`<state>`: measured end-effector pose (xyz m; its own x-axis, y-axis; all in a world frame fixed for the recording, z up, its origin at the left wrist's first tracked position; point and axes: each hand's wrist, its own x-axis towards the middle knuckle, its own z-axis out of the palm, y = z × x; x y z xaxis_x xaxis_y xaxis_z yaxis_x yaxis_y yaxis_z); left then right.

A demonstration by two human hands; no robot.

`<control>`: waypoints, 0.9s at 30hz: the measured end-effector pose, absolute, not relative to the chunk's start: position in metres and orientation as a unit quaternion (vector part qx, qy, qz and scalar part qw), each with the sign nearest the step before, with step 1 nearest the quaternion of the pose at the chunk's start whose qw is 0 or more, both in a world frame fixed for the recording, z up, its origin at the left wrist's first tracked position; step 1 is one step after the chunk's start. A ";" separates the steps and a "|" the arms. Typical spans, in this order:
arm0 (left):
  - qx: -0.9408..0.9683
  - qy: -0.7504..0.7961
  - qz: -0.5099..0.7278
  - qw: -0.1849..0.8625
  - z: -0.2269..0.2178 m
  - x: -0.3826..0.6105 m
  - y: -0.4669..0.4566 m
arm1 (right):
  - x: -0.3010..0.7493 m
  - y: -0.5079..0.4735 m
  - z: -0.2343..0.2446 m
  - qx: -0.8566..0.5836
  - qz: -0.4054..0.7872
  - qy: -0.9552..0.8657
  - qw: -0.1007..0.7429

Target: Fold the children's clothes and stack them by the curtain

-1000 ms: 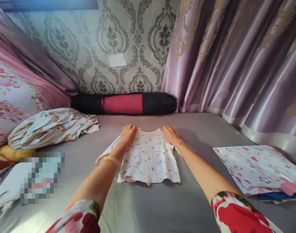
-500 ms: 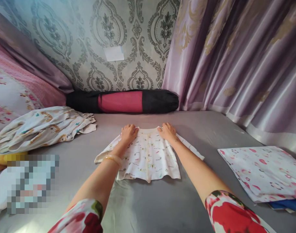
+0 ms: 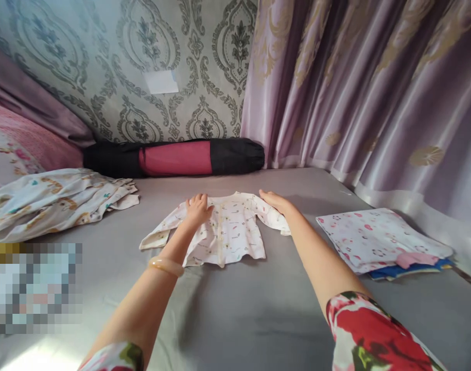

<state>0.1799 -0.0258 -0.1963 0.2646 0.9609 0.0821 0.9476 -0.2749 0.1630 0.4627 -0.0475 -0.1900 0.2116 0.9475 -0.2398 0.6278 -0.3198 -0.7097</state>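
Observation:
A small white baby shirt (image 3: 237,226) with a tiny print and a buttoned front lies spread on the grey sheet (image 3: 235,314). My left hand (image 3: 198,208) rests palm down on its left shoulder, with the fingers apart. At the outer edge of the right sleeve is my right hand (image 3: 276,200), its fingers stretched out and its palm turned toward the cloth. That sleeve bends downward beside the shirt's body, while the left one reaches out to the side. My left forearm covers part of the lower left of the shirt.
Folded cloths with a pink print (image 3: 378,239) lie on the right. A crumpled patterned cloth (image 3: 61,198) is on the left, near a blurred-out item (image 3: 42,288). Along the wall lies a black and red roll-shaped bag (image 3: 177,158); curtains (image 3: 335,87) hang at the right.
My right hand has left the shirt's right shoulder and moved outward to the sleeve, which now bends down toward the body. My left hand stays on the left shoulder. The view has shifted right.

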 end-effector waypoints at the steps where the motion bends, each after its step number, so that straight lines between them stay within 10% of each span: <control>1: 0.803 0.587 0.086 0.056 -0.194 0.184 -0.036 | 0.469 -0.058 -0.191 -0.741 0.365 -0.507 0.246; 11: 0.897 0.397 0.129 0.144 -0.195 0.230 -0.137 | 0.502 -0.118 -0.199 -0.689 0.495 -0.415 0.328; 19: 0.900 0.382 0.151 0.145 -0.203 0.253 -0.175 | 0.522 -0.107 -0.203 -0.789 0.107 -0.512 0.323; 27: 0.908 0.367 0.181 0.089 -0.215 0.251 -0.182 | 0.542 -0.117 -0.212 -0.878 0.110 -0.426 0.190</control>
